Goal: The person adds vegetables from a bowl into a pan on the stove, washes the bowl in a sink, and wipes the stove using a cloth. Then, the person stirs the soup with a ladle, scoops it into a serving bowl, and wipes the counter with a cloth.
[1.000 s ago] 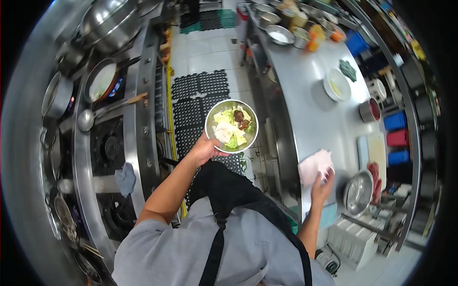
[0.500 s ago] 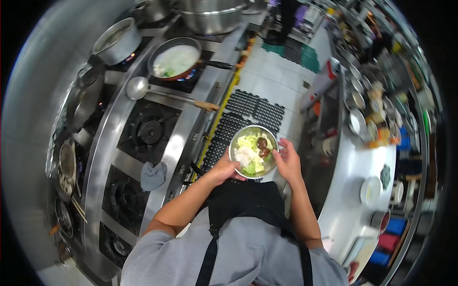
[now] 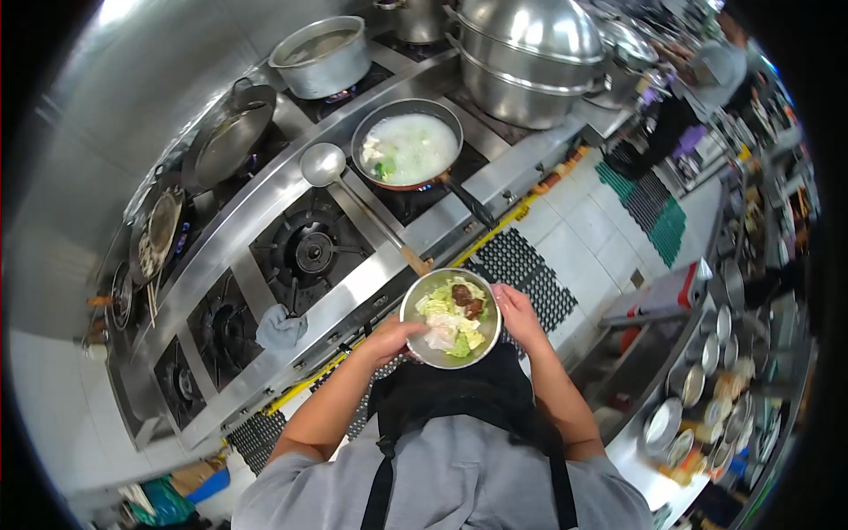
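A round metal bowl [image 3: 450, 318] is held in front of my apron, with chopped pale-green cabbage, whitish pieces and dark brown lumps inside. My left hand [image 3: 389, 339] grips its left side, thumb over the rim. On the right side, my right hand [image 3: 519, 315] rests against the rim with its fingers close together. Just beyond the bowl lies the wooden handle of a ladle [image 3: 323, 164] on the stove. A frying pan [image 3: 408, 143] with cloudy white liquid and some green pieces sits on a burner, its handle pointing toward the aisle.
The stove [image 3: 344, 291] carries a grey cloth [image 3: 281, 328], a pot [image 3: 321, 62], woks and a large steamer [image 3: 528, 62]. At the right, a counter [image 3: 638, 459] holds several bowls. A person [image 3: 711, 79] stands at the far upper right.
The view has turned from the counter toward the stove. My right hand has left the pink cloth on the counter and come to the bowl, which my left hand has kept holding.
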`<state>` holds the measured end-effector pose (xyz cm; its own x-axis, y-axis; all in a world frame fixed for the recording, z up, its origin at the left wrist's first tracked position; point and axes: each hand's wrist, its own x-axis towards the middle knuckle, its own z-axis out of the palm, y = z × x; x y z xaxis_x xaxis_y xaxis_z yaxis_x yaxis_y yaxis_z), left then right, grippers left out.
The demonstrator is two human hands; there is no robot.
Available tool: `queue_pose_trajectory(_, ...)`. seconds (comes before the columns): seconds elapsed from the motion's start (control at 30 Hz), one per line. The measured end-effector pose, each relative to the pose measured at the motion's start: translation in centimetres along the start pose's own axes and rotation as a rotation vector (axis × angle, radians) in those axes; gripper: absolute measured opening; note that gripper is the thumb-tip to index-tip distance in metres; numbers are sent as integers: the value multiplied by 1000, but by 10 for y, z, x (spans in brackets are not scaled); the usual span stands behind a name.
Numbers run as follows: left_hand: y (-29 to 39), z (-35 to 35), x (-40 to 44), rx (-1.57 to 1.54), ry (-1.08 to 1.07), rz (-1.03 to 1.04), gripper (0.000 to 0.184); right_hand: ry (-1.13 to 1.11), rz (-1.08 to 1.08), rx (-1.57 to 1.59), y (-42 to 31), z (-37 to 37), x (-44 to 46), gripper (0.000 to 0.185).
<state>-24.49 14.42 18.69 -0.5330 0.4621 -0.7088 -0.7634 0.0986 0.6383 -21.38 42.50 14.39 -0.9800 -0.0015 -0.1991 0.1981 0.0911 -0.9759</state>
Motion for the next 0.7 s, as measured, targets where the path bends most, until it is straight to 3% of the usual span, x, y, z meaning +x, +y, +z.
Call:
queue_pose_trajectory(0.07,-5,-3,-5,-50,111,86,47,-56,279,407,-25,-1,33,34)
queue_pose_trajectory(0.13,-14,-6,-17,-305,233,168,49,-147,48,-229,17,8,82,44)
queue_pose_trajectory(0.2,-15,0,-39,-375,320,210,50,-287,-10,-264,37,28,112,46)
queue_pose_trajectory(0.27,-28,4,-56,-478,444,331,50,-502,342,-9,19,57,134,38)
queue_pose_trajectory(0.3,-39,2,-63,-521,477,347,50,-549,415,106,37,74,150,38)
queue_pose_trajectory(0.33,-51,-1,-70,-566,507,365,50,-632,521,88,9,82,150,39)
queue_pose_trajectory(0.4,-72,-10,-84,-617,586,366,50,-730,629,243,-9,105,155,38)
queue_pose_trajectory(0.5,-94,-20,-98,-744,695,390,47,-806,694,713,-19,141,166,35)
queue_pose_trajectory(0.53,-104,-28,-99,-762,697,392,47,-672,751,726,-51,150,160,30)
queue_pose_trajectory(0.6,-105,-38,-95,-816,710,406,44,-707,605,502,-70,162,167,23)
queue_pose_trajectory(0.7,-102,-71,-96,-784,678,377,40,-760,503,437,-87,148,172,20)
